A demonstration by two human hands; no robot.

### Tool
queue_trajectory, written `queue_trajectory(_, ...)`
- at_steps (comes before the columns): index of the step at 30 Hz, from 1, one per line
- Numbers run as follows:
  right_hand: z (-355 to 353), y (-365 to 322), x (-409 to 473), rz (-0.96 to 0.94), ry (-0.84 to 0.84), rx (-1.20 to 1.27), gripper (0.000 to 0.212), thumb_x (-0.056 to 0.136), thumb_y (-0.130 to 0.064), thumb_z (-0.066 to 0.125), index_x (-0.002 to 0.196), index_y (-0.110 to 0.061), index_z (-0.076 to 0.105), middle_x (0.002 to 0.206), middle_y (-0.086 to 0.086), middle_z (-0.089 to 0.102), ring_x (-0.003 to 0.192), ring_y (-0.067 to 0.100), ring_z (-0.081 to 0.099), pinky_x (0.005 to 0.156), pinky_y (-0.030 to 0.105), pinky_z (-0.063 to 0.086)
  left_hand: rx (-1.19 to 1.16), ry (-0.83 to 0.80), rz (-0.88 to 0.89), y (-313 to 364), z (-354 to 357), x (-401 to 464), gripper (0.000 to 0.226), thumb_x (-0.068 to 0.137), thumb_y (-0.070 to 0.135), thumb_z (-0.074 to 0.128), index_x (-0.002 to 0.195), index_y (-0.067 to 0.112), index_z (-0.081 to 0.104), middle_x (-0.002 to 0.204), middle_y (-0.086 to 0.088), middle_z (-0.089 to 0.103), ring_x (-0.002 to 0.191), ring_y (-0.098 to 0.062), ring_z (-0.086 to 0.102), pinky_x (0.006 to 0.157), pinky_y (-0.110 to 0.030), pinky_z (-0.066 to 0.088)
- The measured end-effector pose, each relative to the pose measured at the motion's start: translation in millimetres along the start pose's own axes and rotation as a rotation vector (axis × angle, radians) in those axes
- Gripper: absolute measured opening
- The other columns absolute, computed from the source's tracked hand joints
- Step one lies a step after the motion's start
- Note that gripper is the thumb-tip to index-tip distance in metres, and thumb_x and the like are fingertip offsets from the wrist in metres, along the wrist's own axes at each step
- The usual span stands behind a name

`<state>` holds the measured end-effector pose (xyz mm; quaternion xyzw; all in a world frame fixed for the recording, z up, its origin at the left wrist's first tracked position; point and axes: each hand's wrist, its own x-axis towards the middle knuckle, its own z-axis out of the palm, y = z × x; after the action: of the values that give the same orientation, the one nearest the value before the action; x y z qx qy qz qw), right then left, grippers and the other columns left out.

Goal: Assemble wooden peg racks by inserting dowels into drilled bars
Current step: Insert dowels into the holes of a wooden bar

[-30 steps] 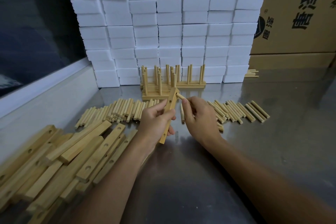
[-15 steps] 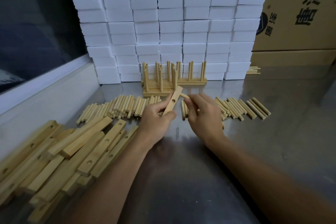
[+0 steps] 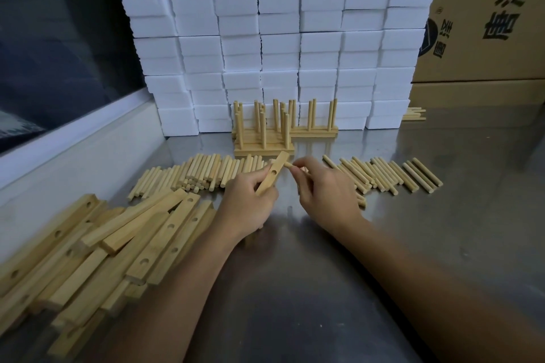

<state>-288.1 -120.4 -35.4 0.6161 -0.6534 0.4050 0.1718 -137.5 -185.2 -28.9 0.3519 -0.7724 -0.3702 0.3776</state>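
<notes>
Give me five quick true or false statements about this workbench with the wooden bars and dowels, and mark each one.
1. The left hand grips a drilled bar. True.
2. The right hand is empty. False: its fingers pinch a dowel.
3. Finished racks stand with pegs upright in front of the white blocks. True.
4. The pile of spare bars lies to the right of both hands. False: it lies to the left.
5. Loose dowels lie on the metal table. True.
</notes>
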Motion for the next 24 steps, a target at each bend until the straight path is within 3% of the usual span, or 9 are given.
queue_trajectory(2, 0.8, -2.6, 0.3, -0.019, -0.008, -0.105, 0.025, 0.102, -0.033, 0.049, 0.100, -0.013, 0.066, 0.066, -0.001, 0.062, 0.054, 0.018, 0.055, 0.048, 0.035, 0.045, 0.005, -0.010, -0.010, 1.0, -0.3, -1.0, 0.052, 0.090, 0.011, 0.056, 0.081, 0.061, 0.066, 0.073, -0.017, 0.065, 0.033, -0.010, 0.045, 0.036, -0.021, 0.043)
queue_trajectory(3, 1.6, -3.7, 0.1, -0.015, -0.019, -0.156, 0.027, 0.103, -0.034, 0.047, 0.097, -0.014, 0.064, 0.066, -0.002, 0.060, 0.053, 0.018, 0.053, 0.046, 0.034, 0.042, 0.011, -0.012, -0.010, 0.5, -0.6, -0.7, 0.050, 0.090, 0.012, 0.056, 0.077, 0.059, 0.065, 0.072, -0.018, 0.064, 0.032, -0.010, 0.045, 0.037, -0.021, 0.043)
queue_trajectory(7, 0.9, -2.7, -1.9, 0.016, -0.014, -0.174, 0.032, 0.103, -0.031, 0.045, 0.082, -0.012, 0.059, 0.056, 0.000, 0.050, 0.045, 0.022, 0.045, 0.045, 0.032, 0.033, 0.085, 0.015, 0.035, -4.9, 1.5, -0.2, 0.040, 0.088, 0.019, 0.061, 0.123, 0.037, 0.067, 0.066, -0.003, 0.064, 0.043, -0.017, 0.052, 0.043, -0.033, 0.050)
queue_trajectory(10, -1.5, 0.0, -0.9, 0.066, -0.076, -0.013, 0.035, 0.104, -0.030, 0.040, 0.083, -0.011, 0.060, 0.061, 0.007, 0.060, 0.053, 0.027, 0.053, 0.051, 0.041, 0.044, 0.115, 0.030, 0.063, -4.0, -0.9, -2.5, 0.050, 0.078, 0.027, 0.061, 0.128, 0.030, 0.065, 0.077, 0.027, 0.063, 0.066, -0.013, 0.060, 0.073, -0.048, 0.057)
queue_trajectory(13, -1.5, 0.6, 0.8, 0.085, -0.099, 0.058, 0.036, 0.105, -0.029, 0.039, 0.084, -0.010, 0.062, 0.065, 0.008, 0.063, 0.057, 0.028, 0.057, 0.058, 0.046, 0.047, 0.102, 0.024, 0.081, -1.2, -1.5, -4.3, 0.048, 0.075, 0.029, 0.058, 0.122, 0.032, 0.068, 0.089, 0.047, 0.059, 0.076, -0.009, 0.059, 0.079, -0.050, 0.056)
queue_trajectory(17, -2.2, 1.5, 0.1, 0.017, -0.047, -0.007, 0.038, 0.103, -0.034, 0.046, 0.081, -0.011, 0.066, 0.062, 0.004, 0.061, 0.053, 0.023, 0.054, 0.053, 0.042, 0.046, 0.146, 0.020, 0.073, -1.5, -0.2, -6.2, 0.051, 0.080, 0.032, 0.056, 0.131, 0.032, 0.062, 0.075, 0.006, 0.071, 0.061, -0.029, 0.062, 0.053, -0.049, 0.051)
queue_trajectory(19, -1.9, 1.9, -0.5, -0.005, -0.025, -0.059, 0.040, 0.102, -0.036, 0.048, 0.079, -0.011, 0.067, 0.060, 0.003, 0.060, 0.052, 0.022, 0.053, 0.051, 0.041, 0.045, 0.166, 0.018, 0.078, -2.4, 0.1, -6.0, 0.048, 0.083, 0.030, 0.056, 0.131, 0.030, 0.063, 0.066, 0.005, 0.067, 0.051, -0.027, 0.055, 0.045, -0.047, 0.047)
queue_trajectory(21, -1.4, 1.1, -1.6, -0.013, 0.007, -0.059, 0.038, 0.102, -0.035, 0.050, 0.079, -0.010, 0.067, 0.059, 0.003, 0.059, 0.050, 0.022, 0.052, 0.048, 0.041, 0.044, 0.156, 0.022, 0.096, -1.6, 0.0, -6.0, 0.050, 0.085, 0.028, 0.057, 0.134, 0.028, 0.061, 0.072, 0.008, 0.071, 0.054, -0.027, 0.057, 0.049, -0.047, 0.048)
queue_trajectory(24, -1.6, 1.0, -1.4, -0.002, 0.039, 0.026, 0.034, 0.102, -0.027, 0.051, 0.078, -0.008, 0.065, 0.056, 0.005, 0.058, 0.046, 0.023, 0.050, 0.046, 0.043, 0.043, 0.169, 0.050, 0.166, -3.2, -0.1, -6.9, 0.052, 0.085, 0.026, 0.059, 0.136, 0.023, 0.058, 0.082, -0.003, 0.073, 0.063, -0.026, 0.062, 0.056, -0.046, 0.051)
